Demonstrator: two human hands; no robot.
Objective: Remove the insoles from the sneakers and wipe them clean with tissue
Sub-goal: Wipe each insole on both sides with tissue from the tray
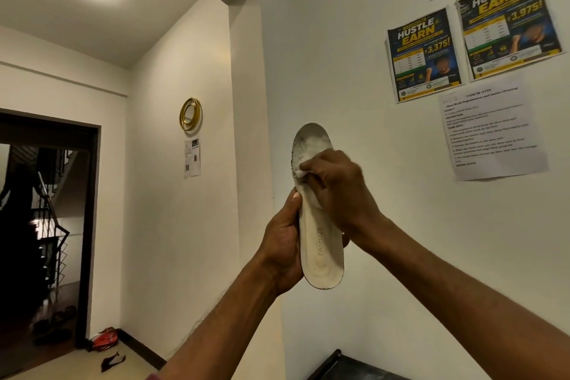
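Observation:
A cream insole (320, 251) printed "FASHION" stands upright in front of the white wall, heel end down. My left hand (282, 245) grips its left edge, thumb on the rim. My right hand (337, 187) presses a wad of white tissue (298, 169) against the insole's upper half, fingers curled over the tissue. The toe end above the tissue looks scuffed and grey. No sneakers are in view.
Posters and a printed sheet (490, 129) hang on the wall at right. A dark surface edge (342, 365) shows at the bottom. On the left, a dark doorway (46, 225) opens onto stairs, with footwear and a red bag (105, 339) on the floor.

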